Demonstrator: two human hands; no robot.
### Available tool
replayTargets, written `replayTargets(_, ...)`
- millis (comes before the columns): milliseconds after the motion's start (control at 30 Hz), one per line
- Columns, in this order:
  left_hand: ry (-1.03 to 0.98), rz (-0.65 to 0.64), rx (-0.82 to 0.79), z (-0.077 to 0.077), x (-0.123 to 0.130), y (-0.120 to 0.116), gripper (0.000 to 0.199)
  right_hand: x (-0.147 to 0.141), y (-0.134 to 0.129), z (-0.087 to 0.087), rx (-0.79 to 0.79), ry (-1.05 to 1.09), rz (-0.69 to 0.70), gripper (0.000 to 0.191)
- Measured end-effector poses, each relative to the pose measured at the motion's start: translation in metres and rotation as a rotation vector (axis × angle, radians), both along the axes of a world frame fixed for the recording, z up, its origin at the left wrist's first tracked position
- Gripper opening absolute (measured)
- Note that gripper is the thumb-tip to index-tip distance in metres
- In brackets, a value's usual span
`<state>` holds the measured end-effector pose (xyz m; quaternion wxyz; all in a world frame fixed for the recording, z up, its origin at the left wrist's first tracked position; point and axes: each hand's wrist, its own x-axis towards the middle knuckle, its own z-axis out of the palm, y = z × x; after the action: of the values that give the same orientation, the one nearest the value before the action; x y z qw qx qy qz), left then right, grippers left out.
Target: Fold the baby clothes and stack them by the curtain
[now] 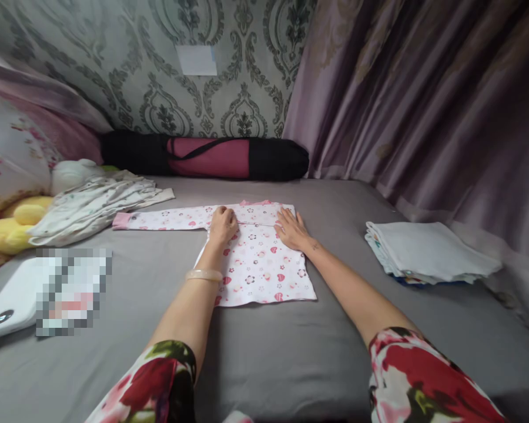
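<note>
Our shirt [255, 273] lies flat on the gray sheet [335, 346], one sleeve [171, 219] out to the L, pink cuff [122, 221] near some crumpled cloth [92, 202]. We've our R hand [292, 229] flat on it, fingers apart; L hand [223, 225] is curled on it, can't tell if that grip's clamped. Folded stack [432, 249] well apart, R side.

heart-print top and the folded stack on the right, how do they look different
The heart-print top has red hearts and flowers on white; the folded stack shows plain pale cloth uppermost. The top lies spread with one sleeve out; the stack is layered. The left hand and right hand are on the top, neither on the stack. Top and stack both lie on the gray sheet.
</note>
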<state>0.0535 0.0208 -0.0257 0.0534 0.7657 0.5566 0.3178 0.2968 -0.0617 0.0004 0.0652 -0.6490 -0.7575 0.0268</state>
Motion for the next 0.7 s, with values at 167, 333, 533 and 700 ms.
replayTargets(167,0.044,0.042,0.005,0.001,0.001,-0.005,0.025,0.007,-0.051,0.006,-0.111,-0.011,0.182,0.065)
replayTargets(333,0.073,0.031,-0.050,0.007,0.001,-0.010,0.029,0.020,-0.104,0.020,-0.208,0.062,0.280,0.066)
replayTargets(533,0.084,0.032,-0.077,0.009,0.001,-0.010,0.029,0.029,-0.161,0.036,-0.261,0.216,0.345,0.052)
replayTargets(700,0.074,0.020,-0.110,0.008,-0.001,-0.005,0.033,0.030,-0.195,0.043,-0.162,0.231,0.367,0.046)
